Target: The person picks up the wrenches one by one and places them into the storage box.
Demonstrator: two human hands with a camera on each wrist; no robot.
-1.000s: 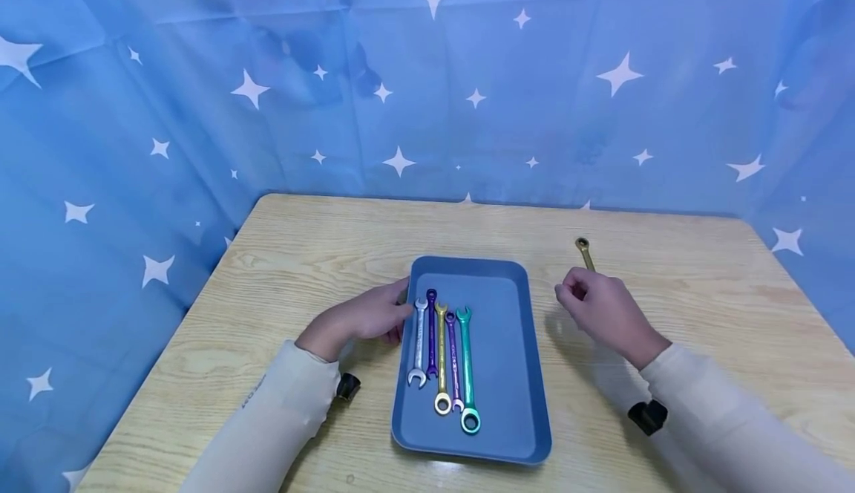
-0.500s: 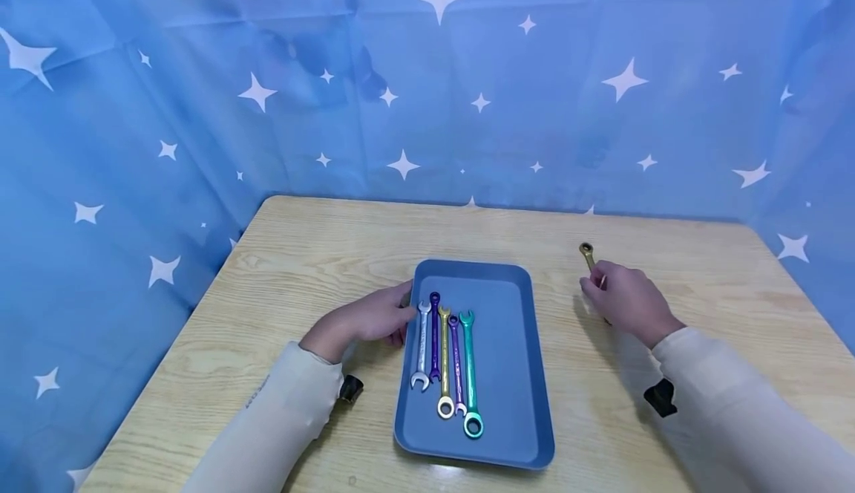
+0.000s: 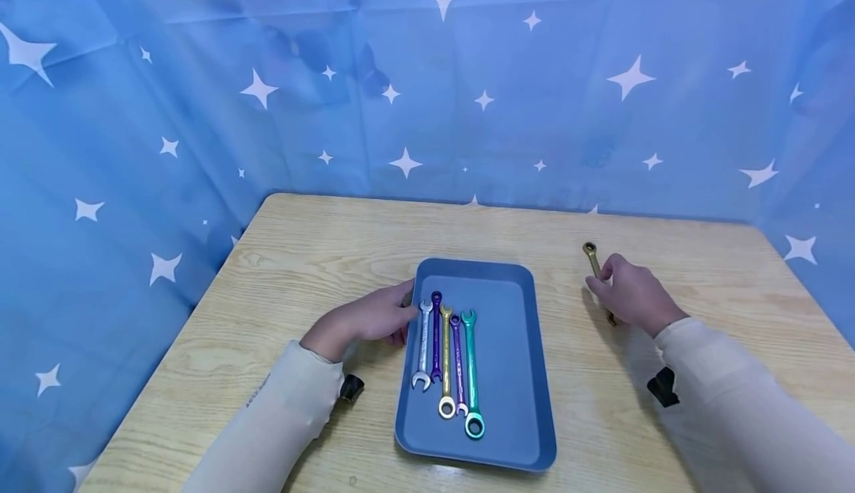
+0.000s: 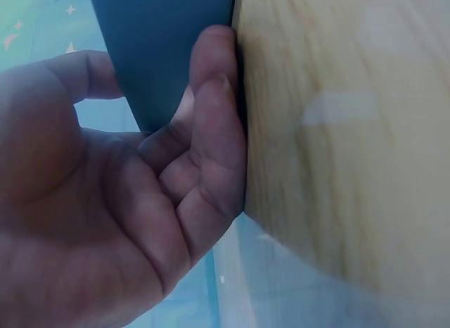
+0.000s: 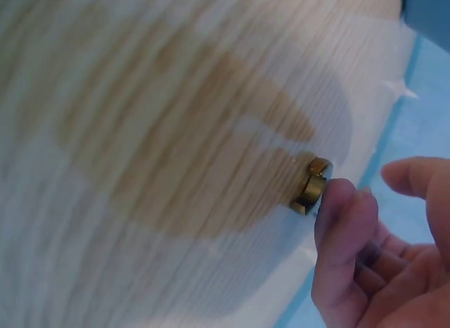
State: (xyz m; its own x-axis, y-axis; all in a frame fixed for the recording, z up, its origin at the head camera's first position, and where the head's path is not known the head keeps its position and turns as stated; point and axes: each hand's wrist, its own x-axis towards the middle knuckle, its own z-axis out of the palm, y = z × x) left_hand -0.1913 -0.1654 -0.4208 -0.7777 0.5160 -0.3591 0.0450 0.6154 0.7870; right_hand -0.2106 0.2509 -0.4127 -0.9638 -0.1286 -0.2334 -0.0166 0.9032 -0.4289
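My left hand point(image 3: 370, 315) holds the left side of the blue-grey tray point(image 3: 514, 457), with the thumb over its rim and the fingers point(image 4: 218, 138) curled against the outside wall. Inside the tray lie a silver, two purple, a gold and a green combination wrench point(image 3: 470, 367), side by side. To the right, my right hand point(image 3: 631, 296) is low over a bronze-coloured wrench point(image 3: 591, 250) on the table. Its fingertips are right at the wrench's shaft, and the right wrist view shows the thumb standing apart from them. The hand hides the middle of the shaft; the open end point(image 5: 314, 188) sticks out.
A pale wood table point(image 3: 320, 248) bears the tray. Blue curtain cloth point(image 3: 508, 129) with white stars hangs behind the table's far edge and down the left side. A small black piece point(image 3: 663, 387) sits at each sleeve cuff.
The right hand has moved right and down onto the bronze-coloured wrench, which stays in place. The left hand and the tray have not moved; the head view shifts slightly.
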